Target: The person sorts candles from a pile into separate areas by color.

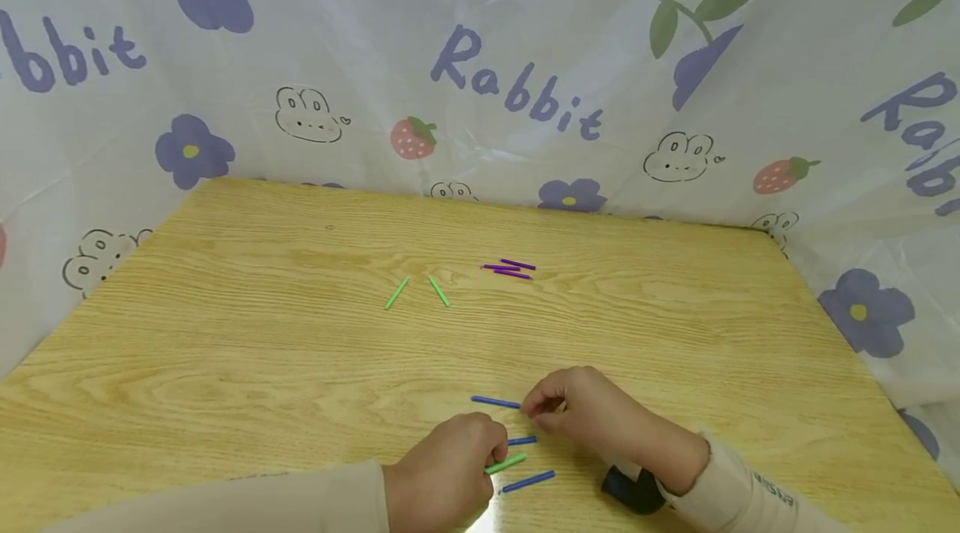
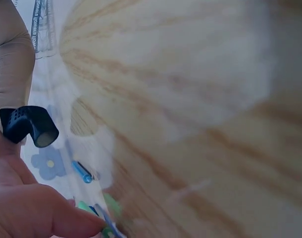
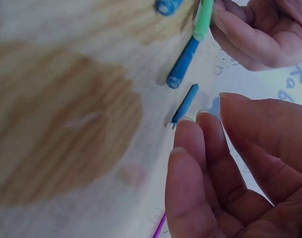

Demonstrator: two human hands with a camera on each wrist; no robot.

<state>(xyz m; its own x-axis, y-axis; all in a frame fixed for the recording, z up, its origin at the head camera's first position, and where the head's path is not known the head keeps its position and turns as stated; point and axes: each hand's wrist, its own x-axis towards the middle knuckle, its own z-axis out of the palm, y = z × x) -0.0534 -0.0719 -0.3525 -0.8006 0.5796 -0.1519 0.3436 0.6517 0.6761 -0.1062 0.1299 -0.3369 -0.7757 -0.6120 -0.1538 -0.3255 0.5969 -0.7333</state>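
My left hand point(image 1: 448, 470) pinches a thin green candle point(image 1: 507, 463) just over the table. Three blue candles lie around it: a far one point(image 1: 495, 402), a middle one point(image 1: 523, 440) partly behind the left hand, and a near one point(image 1: 528, 481). At the right end of the far blue candle is my right hand point(image 1: 600, 416). The right wrist view shows its fingers point(image 3: 188, 183) loosely bent and the thumb apart from them, with nothing held between. A fingertip is close to that candle's wick end; whether it touches, I cannot tell.
Two green candles point(image 1: 397, 294) lie slanted farther back on the wooden table point(image 1: 262, 333). Right of them is a small group of three purple candles point(image 1: 517, 269). A white curtain point(image 1: 360, 57) with rabbit and flower prints hangs behind the table. A black wrist device point(image 1: 633, 490) sits at the right wrist.
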